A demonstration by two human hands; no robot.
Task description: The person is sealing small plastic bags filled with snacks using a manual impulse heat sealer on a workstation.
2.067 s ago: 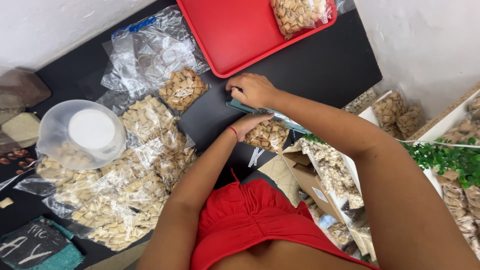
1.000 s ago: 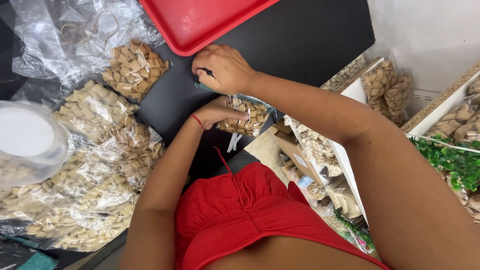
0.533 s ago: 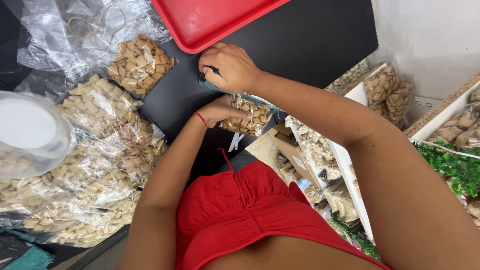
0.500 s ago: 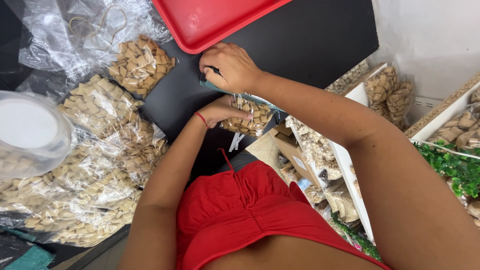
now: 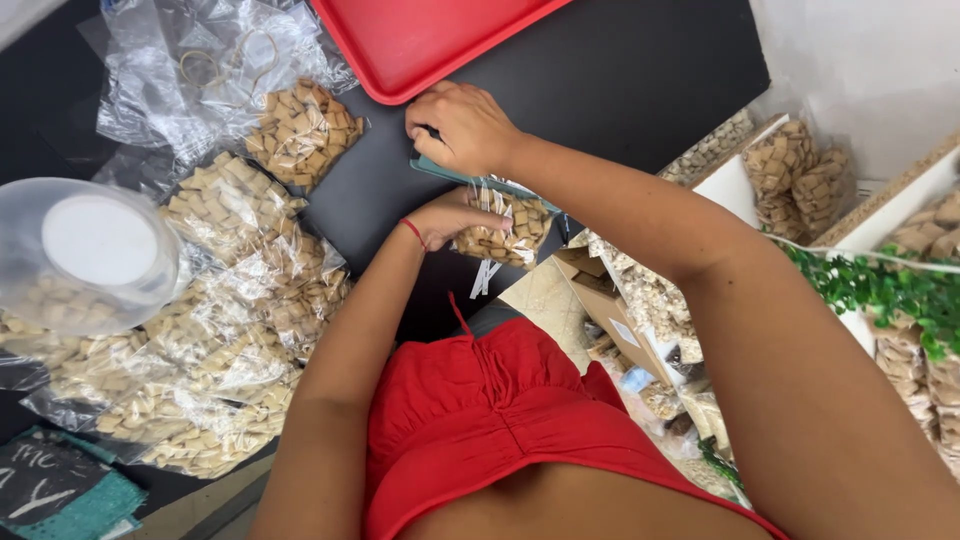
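Right hand (image 5: 462, 128) fisted, pressing down on a teal tool (image 5: 440, 172) at the bag's top; left hand (image 5: 452, 215) gripping the small snack bag (image 5: 500, 228) on the black bench (image 5: 620, 80)

Right hand (image 5: 462, 128) presses teal sealer (image 5: 440, 172); left hand (image 5: 455, 215) holds snack bag (image 5: 500, 230).

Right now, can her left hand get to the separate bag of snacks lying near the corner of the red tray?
Probably yes: the left hand is busy with a small bag, but bare black table lies between it and the separate bag.
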